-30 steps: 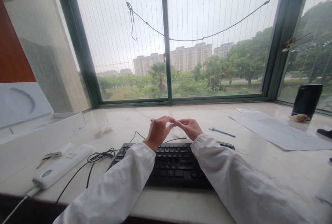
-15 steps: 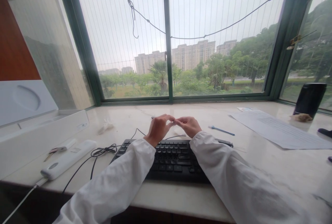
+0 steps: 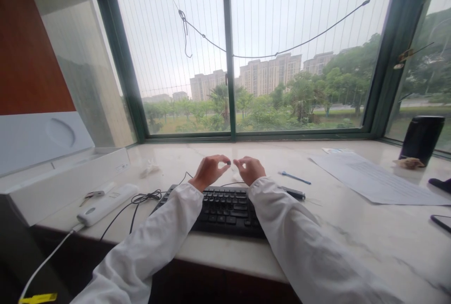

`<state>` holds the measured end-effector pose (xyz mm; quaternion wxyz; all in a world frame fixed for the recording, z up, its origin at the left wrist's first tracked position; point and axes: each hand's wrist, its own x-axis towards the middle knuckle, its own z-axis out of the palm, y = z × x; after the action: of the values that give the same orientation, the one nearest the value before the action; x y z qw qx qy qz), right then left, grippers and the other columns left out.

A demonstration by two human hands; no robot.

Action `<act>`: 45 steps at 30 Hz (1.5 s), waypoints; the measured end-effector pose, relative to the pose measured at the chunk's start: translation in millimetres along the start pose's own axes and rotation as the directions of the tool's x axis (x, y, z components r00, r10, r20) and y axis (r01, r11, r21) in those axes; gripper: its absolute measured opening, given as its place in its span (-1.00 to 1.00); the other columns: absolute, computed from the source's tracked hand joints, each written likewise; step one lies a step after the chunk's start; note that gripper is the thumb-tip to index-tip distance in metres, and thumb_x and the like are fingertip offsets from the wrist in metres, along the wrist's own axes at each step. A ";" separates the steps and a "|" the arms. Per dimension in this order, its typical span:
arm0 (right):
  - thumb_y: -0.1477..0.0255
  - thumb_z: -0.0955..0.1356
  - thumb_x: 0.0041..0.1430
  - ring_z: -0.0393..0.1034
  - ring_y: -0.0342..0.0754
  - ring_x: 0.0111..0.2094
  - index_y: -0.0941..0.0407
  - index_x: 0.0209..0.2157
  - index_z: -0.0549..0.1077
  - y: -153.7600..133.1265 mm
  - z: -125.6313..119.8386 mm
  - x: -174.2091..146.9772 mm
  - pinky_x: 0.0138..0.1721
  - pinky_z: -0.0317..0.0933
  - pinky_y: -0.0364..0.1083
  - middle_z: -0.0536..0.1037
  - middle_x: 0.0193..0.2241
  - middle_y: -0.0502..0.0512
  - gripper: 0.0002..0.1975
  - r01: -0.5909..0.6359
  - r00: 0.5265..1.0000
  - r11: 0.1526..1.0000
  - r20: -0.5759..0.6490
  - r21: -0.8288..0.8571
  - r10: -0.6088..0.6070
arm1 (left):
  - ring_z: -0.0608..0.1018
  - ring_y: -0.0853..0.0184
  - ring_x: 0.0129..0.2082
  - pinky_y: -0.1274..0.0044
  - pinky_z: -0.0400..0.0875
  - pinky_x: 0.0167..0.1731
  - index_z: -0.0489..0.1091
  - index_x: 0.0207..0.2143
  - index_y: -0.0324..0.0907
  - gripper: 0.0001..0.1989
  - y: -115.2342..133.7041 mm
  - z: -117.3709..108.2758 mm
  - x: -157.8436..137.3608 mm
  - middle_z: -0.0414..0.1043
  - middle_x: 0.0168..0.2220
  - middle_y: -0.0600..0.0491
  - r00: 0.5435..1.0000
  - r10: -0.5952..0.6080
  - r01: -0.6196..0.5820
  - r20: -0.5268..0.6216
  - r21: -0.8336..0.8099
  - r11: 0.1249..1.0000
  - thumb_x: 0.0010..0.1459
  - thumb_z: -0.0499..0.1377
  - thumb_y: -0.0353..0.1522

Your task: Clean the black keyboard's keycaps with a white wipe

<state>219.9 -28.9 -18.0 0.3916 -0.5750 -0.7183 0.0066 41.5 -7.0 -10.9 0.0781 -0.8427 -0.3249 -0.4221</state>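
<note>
Above the back edge of a black keyboard [image 3: 221, 211], my two hands face each other with a small gap between the fingertips. My left hand [image 3: 210, 171] pinches a tiny black piece [image 3: 229, 162] that looks like a keycap, between thumb and forefinger. Opposite it, my right hand [image 3: 252, 170] has thumb and forefinger pressed together; whether anything tiny is in them I cannot make out. White sleeves and forearms cover parts of the keyboard's left and right ends.
A blue pen [image 3: 296, 177] and a dark cylindrical tool [image 3: 295, 193] lie right of my hands. Farther right are a paper sheet [image 3: 373, 177] and a black cylinder [image 3: 422, 140]. Leftward are a coiled cable [image 3: 146, 196], a white power strip [image 3: 105, 204] and an opened white box [image 3: 70, 186].
My hands have come apart from touching fingertips, so the small black piece now shows in my left hand. The camera view has shifted slightly.
</note>
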 end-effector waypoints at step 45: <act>0.35 0.22 0.25 0.47 0.04 -0.26 0.19 -0.35 0.58 -1.5 -2.7 -4.4 -0.16 0.19 -0.05 0.60 -0.31 0.27 -0.66 0.141 0.966 0.908 0.256 -0.394 -0.039 | 0.55 0.39 -0.41 0.62 0.32 -0.39 0.60 -0.38 -0.08 -0.76 -24.9 -127.0 -35.2 0.58 -0.42 0.13 0.422 -0.376 0.195 0.825 0.322 0.926 -0.19 0.39 -0.26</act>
<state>220.3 -34.2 -17.8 0.1718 -0.6050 -0.7720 -0.0921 -72.9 -56.2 38.9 -0.0974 -0.8597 -0.4931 0.0915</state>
